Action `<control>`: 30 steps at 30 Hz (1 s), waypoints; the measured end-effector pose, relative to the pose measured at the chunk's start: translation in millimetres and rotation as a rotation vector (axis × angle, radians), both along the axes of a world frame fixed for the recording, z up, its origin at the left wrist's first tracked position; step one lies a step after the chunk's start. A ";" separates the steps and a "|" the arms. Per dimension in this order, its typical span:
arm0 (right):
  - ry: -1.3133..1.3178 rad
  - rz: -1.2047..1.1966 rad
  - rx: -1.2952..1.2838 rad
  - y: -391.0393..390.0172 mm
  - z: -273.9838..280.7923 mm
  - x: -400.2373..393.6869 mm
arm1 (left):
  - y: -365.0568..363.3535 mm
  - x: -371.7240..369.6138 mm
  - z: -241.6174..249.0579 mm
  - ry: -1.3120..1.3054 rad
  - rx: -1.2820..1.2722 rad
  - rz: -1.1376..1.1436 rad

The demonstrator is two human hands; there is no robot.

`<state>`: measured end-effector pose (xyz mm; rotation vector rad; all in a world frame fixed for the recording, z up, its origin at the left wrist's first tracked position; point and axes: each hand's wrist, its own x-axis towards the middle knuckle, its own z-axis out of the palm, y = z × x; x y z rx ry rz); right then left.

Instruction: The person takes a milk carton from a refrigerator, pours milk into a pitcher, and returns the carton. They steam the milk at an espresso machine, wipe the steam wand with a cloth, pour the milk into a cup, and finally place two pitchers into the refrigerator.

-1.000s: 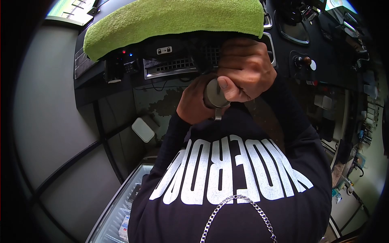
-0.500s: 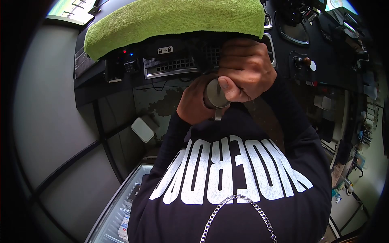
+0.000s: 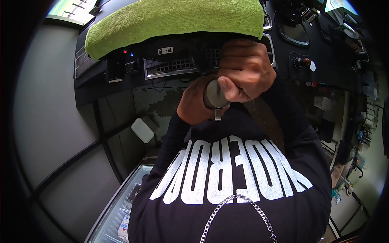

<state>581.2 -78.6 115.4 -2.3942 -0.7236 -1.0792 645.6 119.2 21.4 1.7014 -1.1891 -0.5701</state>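
In the middle of the head view, my left hand (image 3: pixel 192 103) is wrapped around the side of a metal milk pitcher (image 3: pixel 214 92). The pitcher's handle points toward my body, and its mouth is partly covered. Over its right side sits my right hand (image 3: pixel 247 71), fingers curled closed and thumb lying at the rim. Whatever is inside those fingers is hidden. Both hands are at the front of a black espresso machine (image 3: pixel 165 50), beside its slotted metal drip tray (image 3: pixel 174 67).
A green towel (image 3: pixel 174 22) covers the machine's top. To the right on the dark counter are a tamper with a brown handle (image 3: pixel 300 62) and a metal-rimmed tray (image 3: pixel 291 30). A white-lidded container (image 3: pixel 143 129) is lower left, above a glass-topped fridge (image 3: pixel 115 210).
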 end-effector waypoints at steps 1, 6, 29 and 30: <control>0.000 -0.007 -0.002 0.2 0.0 -0.2 | 0.3 -0.1 0.6 0.000 0.000 0.000; -0.001 -0.018 0.001 1.0 -0.8 -0.5 | 0.1 -0.9 1.9 0.003 -0.016 0.010; -0.012 -0.001 0.005 0.8 -1.2 0.5 | 1.1 -1.5 -1.1 0.007 -0.031 0.008; -0.012 -0.001 0.005 0.8 -1.3 0.8 | 0.9 -1.6 -0.7 0.022 -0.020 0.005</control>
